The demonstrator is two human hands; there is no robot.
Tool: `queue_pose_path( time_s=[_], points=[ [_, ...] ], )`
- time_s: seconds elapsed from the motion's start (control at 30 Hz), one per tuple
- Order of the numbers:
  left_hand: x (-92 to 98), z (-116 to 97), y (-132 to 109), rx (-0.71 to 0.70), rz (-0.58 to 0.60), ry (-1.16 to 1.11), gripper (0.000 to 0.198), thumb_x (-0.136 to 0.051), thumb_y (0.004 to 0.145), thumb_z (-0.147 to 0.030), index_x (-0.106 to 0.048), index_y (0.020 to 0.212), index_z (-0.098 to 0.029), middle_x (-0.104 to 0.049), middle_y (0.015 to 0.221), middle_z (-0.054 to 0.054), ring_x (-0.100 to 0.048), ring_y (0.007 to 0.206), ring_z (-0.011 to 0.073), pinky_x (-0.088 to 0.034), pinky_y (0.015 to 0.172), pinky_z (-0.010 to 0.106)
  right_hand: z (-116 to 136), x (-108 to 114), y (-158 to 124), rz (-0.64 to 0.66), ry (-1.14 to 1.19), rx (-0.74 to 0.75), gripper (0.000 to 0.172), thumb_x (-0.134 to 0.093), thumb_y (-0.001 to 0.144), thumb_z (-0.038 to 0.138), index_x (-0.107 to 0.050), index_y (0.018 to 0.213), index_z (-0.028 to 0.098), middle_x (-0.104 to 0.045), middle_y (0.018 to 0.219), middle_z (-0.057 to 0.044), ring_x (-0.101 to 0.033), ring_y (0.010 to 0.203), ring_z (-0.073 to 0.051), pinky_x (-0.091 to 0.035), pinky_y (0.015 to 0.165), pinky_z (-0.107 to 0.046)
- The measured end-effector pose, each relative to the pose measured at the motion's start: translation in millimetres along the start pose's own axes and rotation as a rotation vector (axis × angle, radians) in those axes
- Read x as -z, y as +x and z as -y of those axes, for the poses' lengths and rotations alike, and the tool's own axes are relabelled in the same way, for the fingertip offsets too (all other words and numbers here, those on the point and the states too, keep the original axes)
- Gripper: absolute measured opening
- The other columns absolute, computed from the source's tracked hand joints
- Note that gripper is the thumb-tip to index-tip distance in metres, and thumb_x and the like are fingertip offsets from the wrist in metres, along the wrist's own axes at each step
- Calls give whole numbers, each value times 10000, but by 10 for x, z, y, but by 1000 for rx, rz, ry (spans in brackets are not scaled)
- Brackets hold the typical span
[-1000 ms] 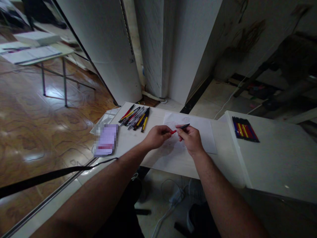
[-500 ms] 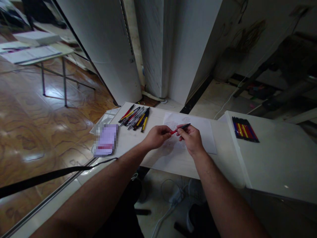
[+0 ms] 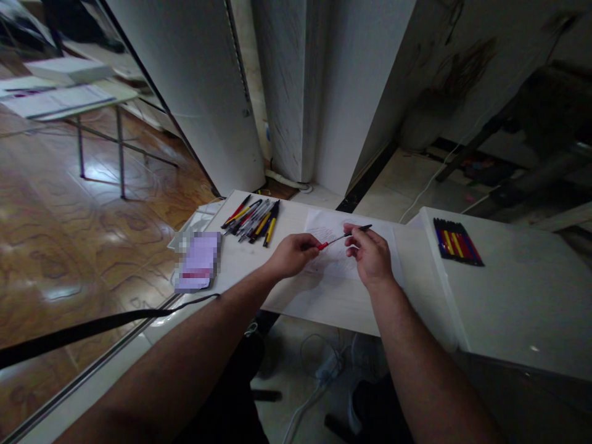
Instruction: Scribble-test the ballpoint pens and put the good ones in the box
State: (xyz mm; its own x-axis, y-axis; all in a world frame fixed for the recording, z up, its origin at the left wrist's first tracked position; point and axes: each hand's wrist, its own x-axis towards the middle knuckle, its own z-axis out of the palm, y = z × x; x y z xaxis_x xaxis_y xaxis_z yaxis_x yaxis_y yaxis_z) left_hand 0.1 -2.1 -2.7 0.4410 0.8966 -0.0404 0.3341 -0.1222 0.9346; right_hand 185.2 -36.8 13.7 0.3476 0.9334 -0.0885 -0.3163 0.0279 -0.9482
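Note:
My left hand [image 3: 292, 254] pinches the red piece of a pen [image 3: 322, 246] between thumb and fingertips. From it a thin grey rod, which looks like an ink refill [image 3: 335, 238], runs up to the black piece of the pen [image 3: 365, 227]. That black piece is in the thumb and fingers of my right hand [image 3: 374, 256], whose other fingers are loosely curled. Both hands are above a white sheet of paper [image 3: 393, 259] covered with scribbled lines. Left of my hands, a pile of pens [image 3: 253, 219] in red, yellow, black and clear lies on the table.
A blurred-out purple phone-like object [image 3: 200, 262] rests at the white table's [image 3: 245, 271] left edge. On the white surface at right lies a row of colored pens [image 3: 457, 242]. A black strap [image 3: 92, 327] crosses at lower left. White cables [image 3: 319, 376] hang below the table.
My right hand has moved right with the black piece, away from the red one. The thin grey rod now shows between them. My left hand has stayed in place.

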Motion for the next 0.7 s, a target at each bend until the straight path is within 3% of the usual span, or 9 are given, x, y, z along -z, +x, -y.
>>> queue_pose_path(
  time_s=[0.2,0.37,0.5,0.7],
  points=[
    [-8,3,5,18,-18,13,179,-620,745,-268,-689,845,-137,-655,713,27,-552,620,127,-409,563,233,-12,65,69,-169,34,53,230,-728,636,297,-709,816,154,-662,747,-18,-532,537,-77,-355,384,-178],
    [-22,19,9,6,-16,-11,173,-615,746,-262,-682,844,-136,-650,701,23,-546,605,119,-405,553,228,-83,23,25,-37,-45,-45,224,-687,582,165,-657,804,161,-686,735,-11,-568,510,-97,-379,372,-182],
    [-19,15,3,-3,-14,-6,171,-616,749,-263,-680,841,-133,-644,705,21,-538,611,117,-400,551,224,-84,-33,-23,75,-33,-70,255,-741,602,223,-665,837,159,-666,696,-1,-562,524,-103,-439,406,-205],
    [-4,6,0,-15,-9,19,168,-613,753,-251,-681,853,-134,-648,712,22,-541,616,119,-401,557,225,-73,-10,-2,20,-46,-16,226,-771,626,288,-665,779,159,-621,597,17,-515,488,-88,-418,394,-197]
  ],
)
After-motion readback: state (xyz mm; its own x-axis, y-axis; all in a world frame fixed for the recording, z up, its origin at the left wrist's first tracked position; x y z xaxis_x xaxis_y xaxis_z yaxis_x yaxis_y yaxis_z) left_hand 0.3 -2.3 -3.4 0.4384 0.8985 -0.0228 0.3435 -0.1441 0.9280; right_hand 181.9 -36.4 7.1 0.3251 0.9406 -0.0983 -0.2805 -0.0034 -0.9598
